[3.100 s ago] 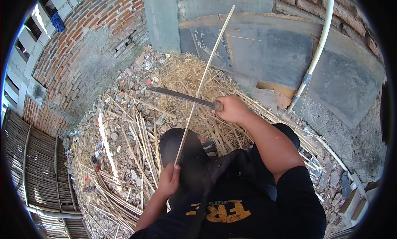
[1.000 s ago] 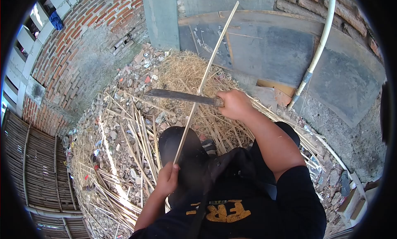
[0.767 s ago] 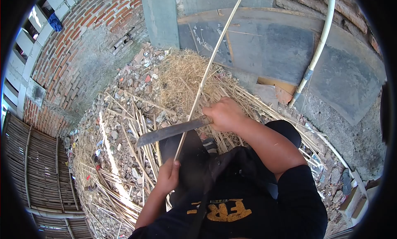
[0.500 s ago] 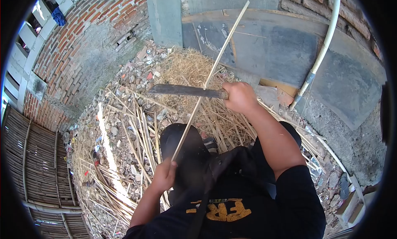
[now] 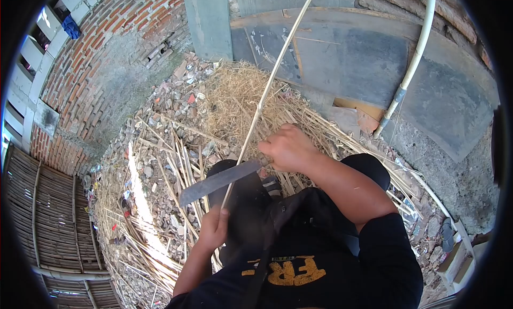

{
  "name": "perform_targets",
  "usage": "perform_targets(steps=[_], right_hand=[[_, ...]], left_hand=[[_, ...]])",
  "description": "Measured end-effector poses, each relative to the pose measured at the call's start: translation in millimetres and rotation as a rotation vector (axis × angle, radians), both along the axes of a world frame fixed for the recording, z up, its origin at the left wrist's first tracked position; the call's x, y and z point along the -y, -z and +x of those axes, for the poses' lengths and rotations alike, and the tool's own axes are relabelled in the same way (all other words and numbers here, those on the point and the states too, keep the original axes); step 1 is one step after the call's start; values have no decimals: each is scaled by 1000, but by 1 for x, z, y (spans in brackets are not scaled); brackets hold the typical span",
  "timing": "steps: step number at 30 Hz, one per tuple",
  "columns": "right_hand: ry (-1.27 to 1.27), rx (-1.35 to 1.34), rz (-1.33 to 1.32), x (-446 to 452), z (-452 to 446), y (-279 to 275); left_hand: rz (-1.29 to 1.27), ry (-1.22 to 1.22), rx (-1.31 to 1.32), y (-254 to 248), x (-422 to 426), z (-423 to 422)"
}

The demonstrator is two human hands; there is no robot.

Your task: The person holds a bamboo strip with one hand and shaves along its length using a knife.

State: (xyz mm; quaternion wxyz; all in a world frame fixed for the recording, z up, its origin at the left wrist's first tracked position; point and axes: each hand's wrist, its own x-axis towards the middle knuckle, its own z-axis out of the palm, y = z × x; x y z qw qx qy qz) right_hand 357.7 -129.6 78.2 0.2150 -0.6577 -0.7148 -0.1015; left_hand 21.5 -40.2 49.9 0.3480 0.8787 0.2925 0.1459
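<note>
one machete (image 5: pixel 220 182), edge against the strip (image 5: pixel 260 103), open space beyond its tip

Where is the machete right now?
In the head view, the machete is in the right hand, pointing left across the strip just beyond the left hand.
</note>
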Motion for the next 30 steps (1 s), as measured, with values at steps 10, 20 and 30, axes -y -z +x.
perform_targets(steps=[10,20,30], right_hand=[[405,-294,-73,10,60,-4],[137,-51,18,5,11,-5],[442,-207,-70,6,65,4]], left_hand=[[33,-22,-78,6,-8,-4],[28,-36,-42,-1,4,4],[32,-13,-79,14,-2,-16]])
